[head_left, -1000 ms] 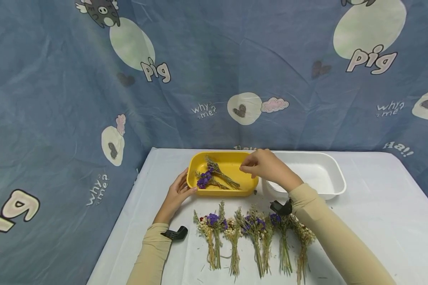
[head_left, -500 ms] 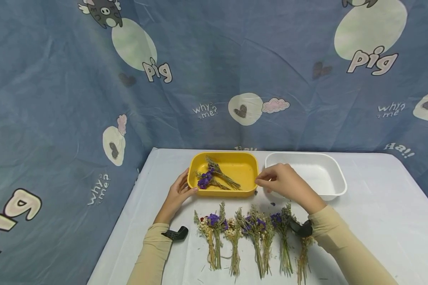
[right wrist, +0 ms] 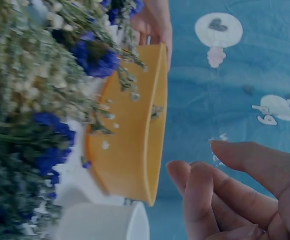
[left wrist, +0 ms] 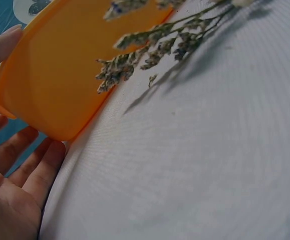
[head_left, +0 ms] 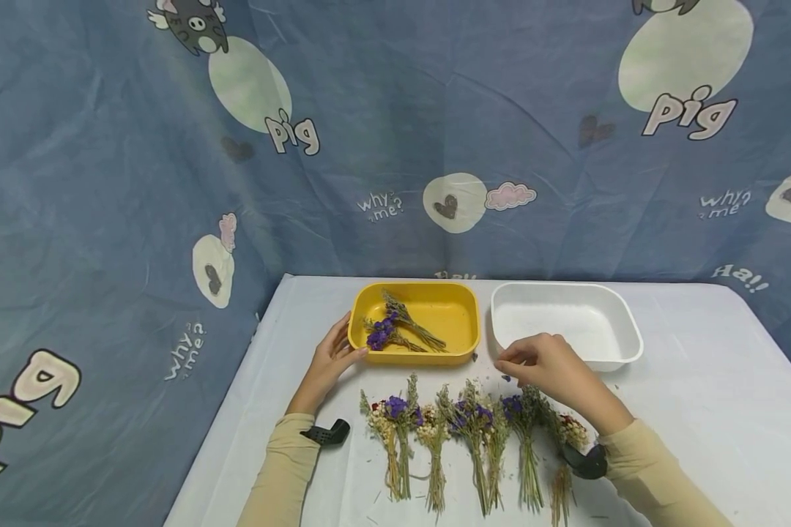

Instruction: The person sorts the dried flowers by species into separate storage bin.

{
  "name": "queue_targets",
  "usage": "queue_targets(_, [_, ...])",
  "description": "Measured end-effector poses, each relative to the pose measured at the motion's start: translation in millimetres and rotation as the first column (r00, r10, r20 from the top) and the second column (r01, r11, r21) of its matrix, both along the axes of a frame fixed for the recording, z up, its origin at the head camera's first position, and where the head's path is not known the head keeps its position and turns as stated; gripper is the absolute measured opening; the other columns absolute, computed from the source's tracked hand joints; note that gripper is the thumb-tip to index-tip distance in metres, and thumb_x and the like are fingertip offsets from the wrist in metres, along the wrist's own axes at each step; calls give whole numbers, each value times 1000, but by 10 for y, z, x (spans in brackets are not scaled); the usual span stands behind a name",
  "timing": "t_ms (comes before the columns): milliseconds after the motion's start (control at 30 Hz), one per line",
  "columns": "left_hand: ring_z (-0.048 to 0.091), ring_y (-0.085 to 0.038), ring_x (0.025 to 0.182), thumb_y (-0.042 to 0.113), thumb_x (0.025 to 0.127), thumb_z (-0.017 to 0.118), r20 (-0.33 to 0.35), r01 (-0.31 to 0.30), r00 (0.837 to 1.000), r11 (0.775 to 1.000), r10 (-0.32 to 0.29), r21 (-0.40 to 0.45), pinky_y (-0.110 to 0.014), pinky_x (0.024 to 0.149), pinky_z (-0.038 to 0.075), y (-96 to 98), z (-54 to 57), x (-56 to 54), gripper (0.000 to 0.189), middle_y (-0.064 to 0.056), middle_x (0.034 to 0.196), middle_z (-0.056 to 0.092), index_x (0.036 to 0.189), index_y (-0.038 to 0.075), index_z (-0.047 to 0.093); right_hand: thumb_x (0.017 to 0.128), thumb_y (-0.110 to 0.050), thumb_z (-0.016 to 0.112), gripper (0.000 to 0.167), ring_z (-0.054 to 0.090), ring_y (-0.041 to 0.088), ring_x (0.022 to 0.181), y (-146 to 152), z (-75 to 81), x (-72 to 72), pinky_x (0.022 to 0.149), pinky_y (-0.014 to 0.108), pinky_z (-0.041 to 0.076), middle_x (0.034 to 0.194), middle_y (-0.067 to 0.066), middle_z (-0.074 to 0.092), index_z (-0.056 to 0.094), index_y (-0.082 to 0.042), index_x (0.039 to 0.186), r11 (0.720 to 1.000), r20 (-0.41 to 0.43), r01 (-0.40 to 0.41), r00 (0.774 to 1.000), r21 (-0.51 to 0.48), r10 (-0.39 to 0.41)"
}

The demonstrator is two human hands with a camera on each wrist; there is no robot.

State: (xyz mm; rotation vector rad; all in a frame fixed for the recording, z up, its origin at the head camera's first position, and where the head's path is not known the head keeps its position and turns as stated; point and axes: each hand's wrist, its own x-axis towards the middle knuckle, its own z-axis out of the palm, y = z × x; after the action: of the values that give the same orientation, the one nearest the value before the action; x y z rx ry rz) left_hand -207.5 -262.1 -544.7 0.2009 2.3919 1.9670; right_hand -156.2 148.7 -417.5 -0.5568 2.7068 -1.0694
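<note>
My left hand (head_left: 326, 366) rests against the left end of a yellow tray (head_left: 417, 359); in the left wrist view its fairly straight fingers (left wrist: 44, 165) touch the tray's outer corner. Two small bunches of dried flowers (head_left: 405, 322), one with purple heads, lie inside it. My right hand (head_left: 556, 369) hovers over the front edge of a white tray (head_left: 622, 329), just behind a row of dried flower bunches (head_left: 471, 417). In the right wrist view its fingers (right wrist: 200, 195) are loosely bent, the thumb apart from them, with nothing between.
The bunches lie side by side on the white tablecloth (head_left: 712, 410), heads toward the trays, stems toward me. Small plant crumbs are scattered around them. A blue printed curtain (head_left: 369, 132) hangs behind and to the left of the table.
My right hand has moved from above the yellow tray's right end, rightward and toward me, to near the flower row. My left hand stays at the yellow tray.
</note>
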Motion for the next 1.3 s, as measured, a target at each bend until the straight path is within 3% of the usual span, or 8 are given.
queue_targets(267, [39,-31,153,29,94,78,-9,1,1000,1000,-1,-5,-34,123,42,1,12,18,83,-5,167,36,162,35,31,95,-31,75,18,72,6,73,84,-139,170,71,31,63,89,-5,80,82,-15,101,999,-8,27,1000,39,-27])
queue_targets(667, [38,-30,153,26,94,78,-26,7,1000,1000,-7,10,-31,122,42,3,11,17,83,-6,168,35,163,33,31,91,-24,79,11,66,3,67,213,-366,366,59,20,56,80,-4,76,80,-13,89,999,39,27,999,-24,-26])
queue_targets(1033, [40,-29,153,28,94,78,-21,1,1000,1000,-1,15,-27,120,43,2,9,11,83,-4,167,36,162,35,32,86,-29,82,16,58,1,60,282,-570,552,58,19,51,70,-10,70,75,-19,77,997,75,60,995,53,-64])
queue_targets(1300, [39,-28,153,28,94,78,-20,5,1000,1000,-5,18,-23,119,43,10,17,23,83,-4,168,35,162,34,31,84,-30,84,21,59,7,56,269,-681,628,51,19,52,66,-8,68,71,-16,74,995,128,93,987,38,-97])
